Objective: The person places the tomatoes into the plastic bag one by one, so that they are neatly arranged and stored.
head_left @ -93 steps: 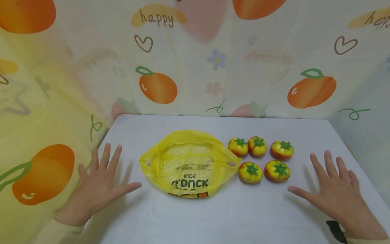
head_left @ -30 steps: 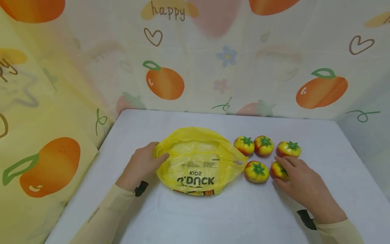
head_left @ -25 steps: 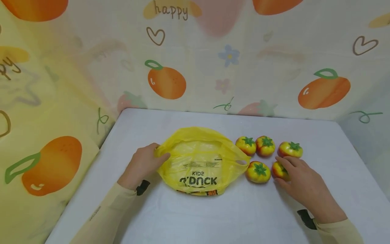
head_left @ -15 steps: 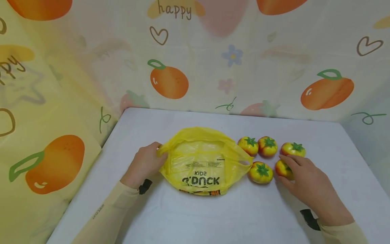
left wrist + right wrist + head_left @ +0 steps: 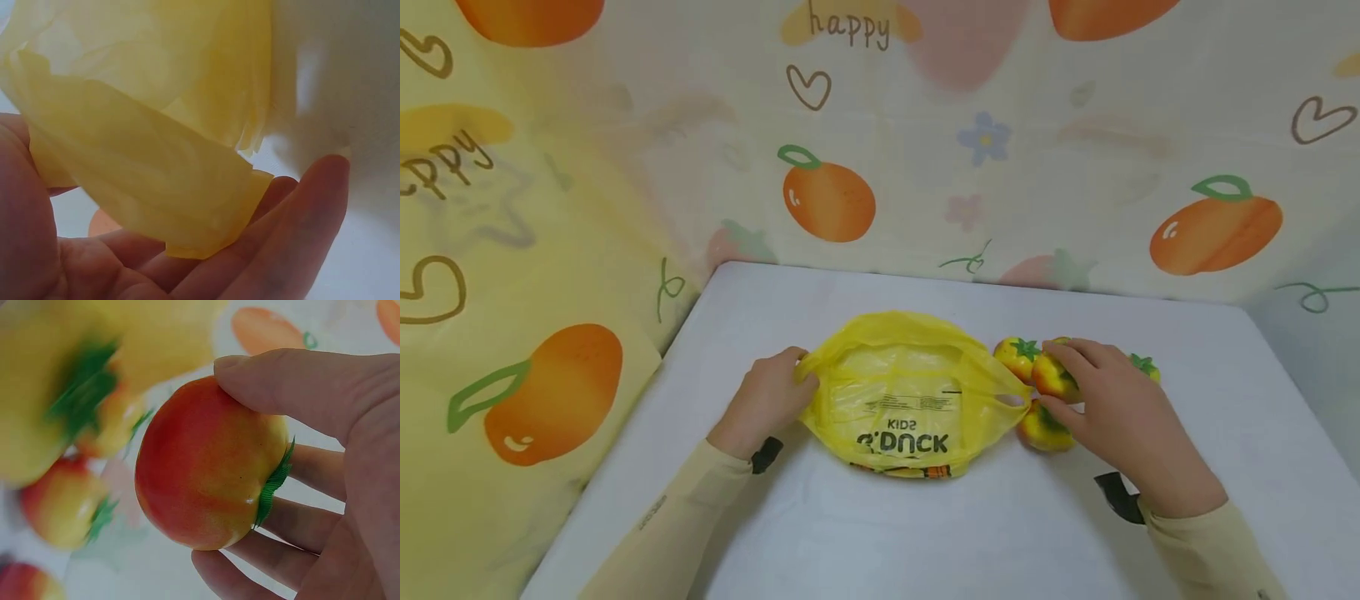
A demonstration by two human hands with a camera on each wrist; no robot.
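A yellow plastic bag (image 5: pixel 891 392), its mouth spread wide, lies on the white table. My left hand (image 5: pixel 767 400) pinches its left handle between thumb and fingers; the left wrist view shows the thin film (image 5: pixel 150 162) across the fingers. My right hand (image 5: pixel 1120 417) grips a red-and-yellow artificial tomato (image 5: pixel 206 469) with a green leaf top, held just off the bag's right handle. Around it are more tomatoes: one behind at the left (image 5: pixel 1015 358), one in front (image 5: pixel 1047 429), one partly hidden by the hand (image 5: pixel 1150 371). Another is mostly covered by the held one.
A fruit-printed cloth (image 5: pixel 925 208) hangs behind the table (image 5: pixel 925 533) and along its left side. The bag's right handle lies against the tomatoes.
Both hands came in from the sides; the left took the bag's handle. The right took the near-right tomato and carried it left and up toward the bag. The head view shifted slightly.
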